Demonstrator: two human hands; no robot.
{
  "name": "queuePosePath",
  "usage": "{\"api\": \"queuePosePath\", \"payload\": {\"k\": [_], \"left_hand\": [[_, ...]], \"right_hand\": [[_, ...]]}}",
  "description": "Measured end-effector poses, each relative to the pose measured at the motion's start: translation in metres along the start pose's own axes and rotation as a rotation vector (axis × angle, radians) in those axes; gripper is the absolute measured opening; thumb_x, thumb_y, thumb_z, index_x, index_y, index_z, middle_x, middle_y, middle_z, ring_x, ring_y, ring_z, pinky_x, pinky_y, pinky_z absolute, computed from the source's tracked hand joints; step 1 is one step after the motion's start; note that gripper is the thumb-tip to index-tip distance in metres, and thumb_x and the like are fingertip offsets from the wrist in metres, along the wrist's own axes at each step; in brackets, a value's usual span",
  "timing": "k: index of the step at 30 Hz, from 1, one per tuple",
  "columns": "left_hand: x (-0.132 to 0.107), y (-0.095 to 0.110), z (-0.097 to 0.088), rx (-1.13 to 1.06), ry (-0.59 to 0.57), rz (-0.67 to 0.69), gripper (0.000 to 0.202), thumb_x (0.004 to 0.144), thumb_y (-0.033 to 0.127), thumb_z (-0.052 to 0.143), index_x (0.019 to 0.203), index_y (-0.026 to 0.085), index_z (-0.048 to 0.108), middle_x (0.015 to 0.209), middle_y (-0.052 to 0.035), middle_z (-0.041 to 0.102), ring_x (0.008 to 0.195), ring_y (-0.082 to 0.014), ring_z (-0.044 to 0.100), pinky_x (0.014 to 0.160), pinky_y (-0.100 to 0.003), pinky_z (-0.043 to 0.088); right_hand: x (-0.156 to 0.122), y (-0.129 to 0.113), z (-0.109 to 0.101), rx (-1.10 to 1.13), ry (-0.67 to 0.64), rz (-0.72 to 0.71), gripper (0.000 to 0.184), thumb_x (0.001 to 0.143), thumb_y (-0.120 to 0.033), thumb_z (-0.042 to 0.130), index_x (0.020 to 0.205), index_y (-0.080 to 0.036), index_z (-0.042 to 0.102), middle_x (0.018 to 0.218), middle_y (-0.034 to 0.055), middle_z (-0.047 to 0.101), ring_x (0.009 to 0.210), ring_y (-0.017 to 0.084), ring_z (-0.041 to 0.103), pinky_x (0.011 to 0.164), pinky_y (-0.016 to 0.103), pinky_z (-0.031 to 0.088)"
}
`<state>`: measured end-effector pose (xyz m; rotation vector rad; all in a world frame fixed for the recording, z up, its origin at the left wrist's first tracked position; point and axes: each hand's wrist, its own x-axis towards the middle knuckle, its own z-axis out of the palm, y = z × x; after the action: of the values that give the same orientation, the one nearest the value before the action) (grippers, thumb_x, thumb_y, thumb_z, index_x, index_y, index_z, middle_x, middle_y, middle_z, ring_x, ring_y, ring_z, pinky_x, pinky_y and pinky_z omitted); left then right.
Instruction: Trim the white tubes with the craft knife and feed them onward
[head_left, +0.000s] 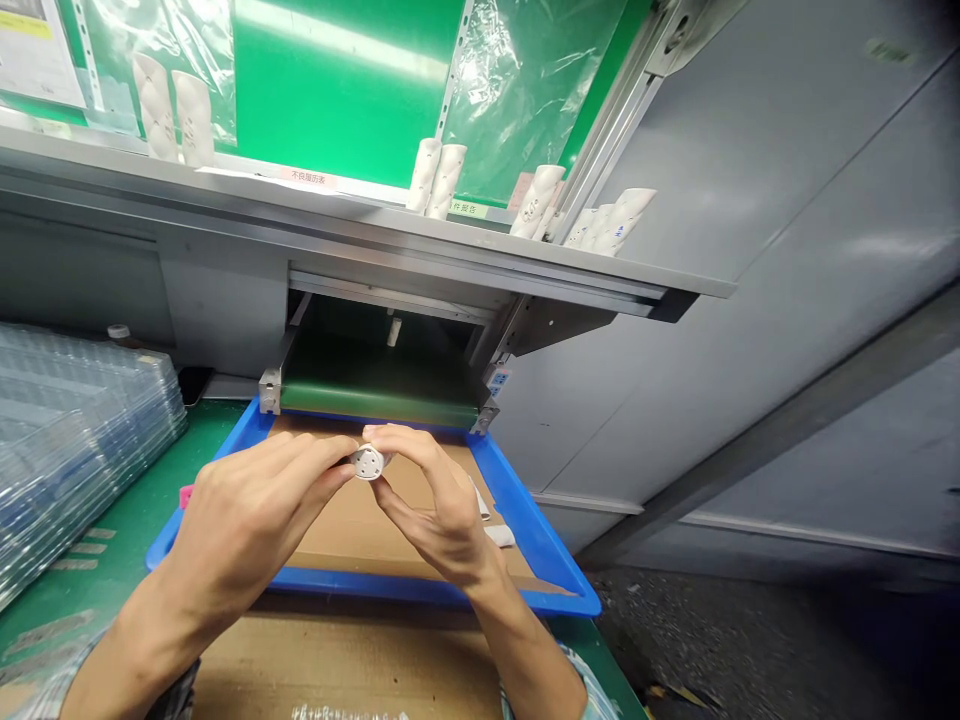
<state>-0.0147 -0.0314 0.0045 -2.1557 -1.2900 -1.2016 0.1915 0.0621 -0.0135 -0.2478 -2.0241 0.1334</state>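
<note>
Clear trays (82, 440) sit stacked on the green table (52, 605) at far left. Above, 2 white tubes (176, 115) stand on the shelf (247, 205). A pink item (186, 496) shows at the left edge of the blue bin (360, 585), which is lined with cardboard (322, 548). Over the bin, the left hand (251, 505) pinches a small white cylinder (368, 463) between thumb and fingers. The cylinder's end, with small dark holes, faces the camera. Beyond it, a green belt (367, 390) carries 1 pale piece (394, 331); 2 more tubes (435, 180) stand on the shelf. The right hand (439, 505) grips the cylinder's other side, fingers above, thumb below. Past that hand, 2 white pieces (501, 536) lie in the bin, partly hidden. Further right, more tubes (536, 200) stand near the shelf's end, before a grey wall (750, 330).
</note>
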Motion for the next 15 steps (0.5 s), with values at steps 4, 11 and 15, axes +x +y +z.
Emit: {"api": "queuePosePath", "payload": {"k": [4,11,15], "left_hand": [[0.004,0.002,0.0,0.038,0.018,0.039,0.015,0.113,0.027,0.06,0.126,0.025,0.067,0.108,0.0029,0.082,0.091,-0.0158,0.076,0.082,-0.029,0.049],[-0.001,0.007,0.005,0.108,0.016,0.003,0.017,0.115,0.03,0.055,0.123,0.023,0.068,0.1,0.001,0.082,0.081,-0.0168,0.077,0.074,-0.032,0.048],[-0.004,0.016,0.009,0.125,-0.009,-0.112,0.023,0.116,0.034,0.049,0.118,0.023,0.069,0.096,-0.0007,0.083,0.077,-0.017,0.077,0.067,-0.03,0.049]], "right_hand": [[0.0,0.0,0.0,-0.022,-0.004,-0.019,0.045,0.101,-0.003,0.067,0.14,-0.027,0.062,0.126,0.0096,0.079,0.121,0.025,0.078,0.105,0.046,0.067],[0.003,0.0,0.001,-0.16,0.026,-0.099,0.044,0.102,-0.002,0.067,0.138,-0.026,0.061,0.12,0.0097,0.081,0.114,0.025,0.08,0.096,0.043,0.067],[0.004,-0.002,0.002,-0.295,0.055,-0.143,0.042,0.102,-0.003,0.068,0.136,-0.026,0.06,0.117,0.01,0.082,0.107,0.025,0.081,0.091,0.042,0.063]]}}
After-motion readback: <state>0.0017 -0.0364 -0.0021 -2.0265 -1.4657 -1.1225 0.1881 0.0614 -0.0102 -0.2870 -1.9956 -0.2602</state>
